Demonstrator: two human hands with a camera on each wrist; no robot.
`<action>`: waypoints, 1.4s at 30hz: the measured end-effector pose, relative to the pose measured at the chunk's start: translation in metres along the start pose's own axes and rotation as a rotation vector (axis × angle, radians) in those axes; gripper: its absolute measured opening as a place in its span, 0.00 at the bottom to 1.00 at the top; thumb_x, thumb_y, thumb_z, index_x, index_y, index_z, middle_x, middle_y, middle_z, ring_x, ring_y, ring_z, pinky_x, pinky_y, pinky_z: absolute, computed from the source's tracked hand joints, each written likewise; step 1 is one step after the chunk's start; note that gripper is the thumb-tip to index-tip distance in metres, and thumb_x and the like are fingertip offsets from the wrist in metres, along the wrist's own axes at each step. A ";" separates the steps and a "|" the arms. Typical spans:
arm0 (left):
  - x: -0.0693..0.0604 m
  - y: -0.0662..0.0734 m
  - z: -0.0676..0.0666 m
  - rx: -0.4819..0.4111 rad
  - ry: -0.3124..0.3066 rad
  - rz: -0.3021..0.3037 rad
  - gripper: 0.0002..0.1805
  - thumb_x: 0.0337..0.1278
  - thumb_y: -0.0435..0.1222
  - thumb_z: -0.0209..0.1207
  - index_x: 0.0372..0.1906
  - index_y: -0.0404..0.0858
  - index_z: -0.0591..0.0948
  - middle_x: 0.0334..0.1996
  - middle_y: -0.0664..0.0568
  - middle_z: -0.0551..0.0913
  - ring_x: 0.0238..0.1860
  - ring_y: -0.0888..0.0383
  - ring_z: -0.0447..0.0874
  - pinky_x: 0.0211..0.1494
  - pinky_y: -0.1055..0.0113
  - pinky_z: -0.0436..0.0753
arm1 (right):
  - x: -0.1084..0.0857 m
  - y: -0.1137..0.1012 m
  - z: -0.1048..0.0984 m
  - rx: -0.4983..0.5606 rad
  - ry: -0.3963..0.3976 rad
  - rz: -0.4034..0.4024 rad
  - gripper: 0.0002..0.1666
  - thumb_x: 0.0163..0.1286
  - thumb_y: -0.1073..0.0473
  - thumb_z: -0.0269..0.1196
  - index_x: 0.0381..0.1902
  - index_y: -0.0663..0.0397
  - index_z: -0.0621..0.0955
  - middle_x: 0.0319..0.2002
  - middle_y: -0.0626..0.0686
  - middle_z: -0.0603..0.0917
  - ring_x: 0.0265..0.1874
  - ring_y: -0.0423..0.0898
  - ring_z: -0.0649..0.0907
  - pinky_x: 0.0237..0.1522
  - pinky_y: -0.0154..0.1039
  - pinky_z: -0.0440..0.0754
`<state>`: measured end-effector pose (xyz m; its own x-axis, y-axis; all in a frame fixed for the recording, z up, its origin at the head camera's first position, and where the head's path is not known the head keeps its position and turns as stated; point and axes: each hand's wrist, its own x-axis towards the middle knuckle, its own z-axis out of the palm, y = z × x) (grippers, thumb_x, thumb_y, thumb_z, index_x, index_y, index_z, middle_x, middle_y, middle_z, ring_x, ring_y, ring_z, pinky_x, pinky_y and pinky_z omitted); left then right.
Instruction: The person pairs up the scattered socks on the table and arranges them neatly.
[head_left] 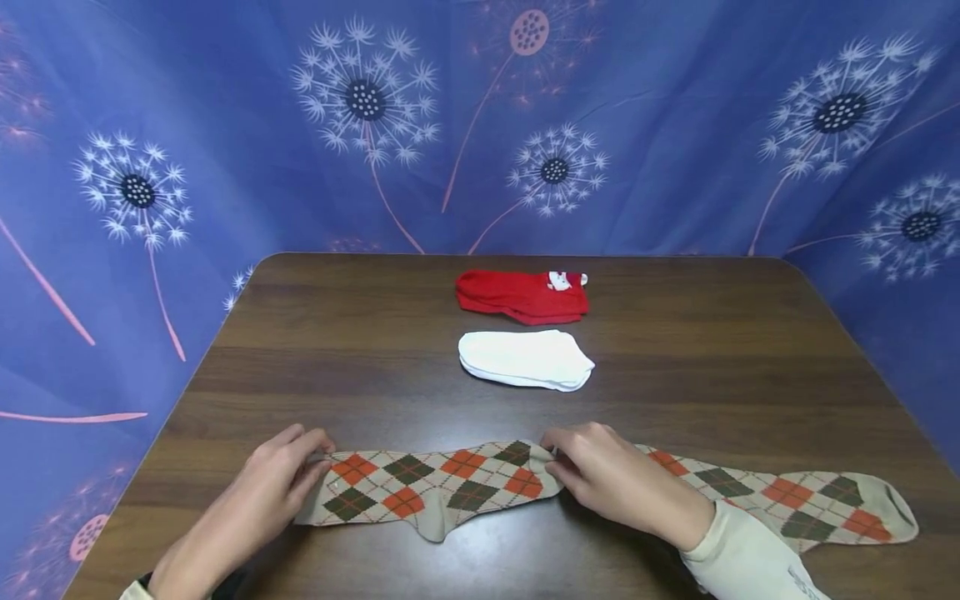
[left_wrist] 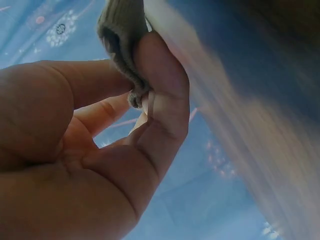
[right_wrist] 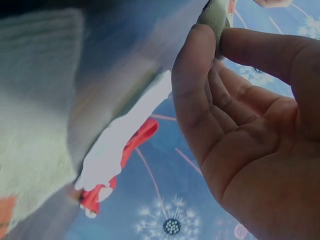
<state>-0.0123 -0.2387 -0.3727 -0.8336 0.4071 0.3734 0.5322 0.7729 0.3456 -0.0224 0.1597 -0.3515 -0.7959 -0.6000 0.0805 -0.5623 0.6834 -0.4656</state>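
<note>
A beige argyle sock (head_left: 465, 479) with orange and dark green diamonds stretches between both hands, low over the front of the table. At its ribbed cuff, my left hand (head_left: 281, 475) pinches the cloth between thumb and fingers; the left wrist view shows the cuff (left_wrist: 120, 35) folded in that pinch. My right hand (head_left: 603, 467) pinches the toe end, and a bit of sock (right_wrist: 215, 22) shows between thumb and finger in the right wrist view. A second argyle sock (head_left: 795, 500) lies to the right, partly covered by the right hand and sleeve.
Behind the hands, folded white socks (head_left: 525, 358) lie mid-table. Farther back is a folded red pair (head_left: 517, 296) with a white figure on it. The brown wooden table (head_left: 337, 333) ends at a blue dandelion-patterned cloth (head_left: 637, 100).
</note>
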 end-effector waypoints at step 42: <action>0.032 0.035 0.029 -0.080 -0.300 0.064 0.11 0.53 0.25 0.66 0.34 0.44 0.81 0.29 0.61 0.74 0.27 0.68 0.70 0.26 0.71 0.73 | -0.048 0.029 -0.001 -0.061 -0.049 0.145 0.12 0.61 0.61 0.71 0.27 0.42 0.77 0.18 0.35 0.67 0.18 0.30 0.66 0.19 0.30 0.65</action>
<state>-0.0248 -0.1844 -0.3740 -0.7984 0.5881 0.1295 0.5847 0.7055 0.4005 -0.0011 0.2090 -0.3679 -0.8586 -0.5120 -0.0269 -0.4565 0.7872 -0.4146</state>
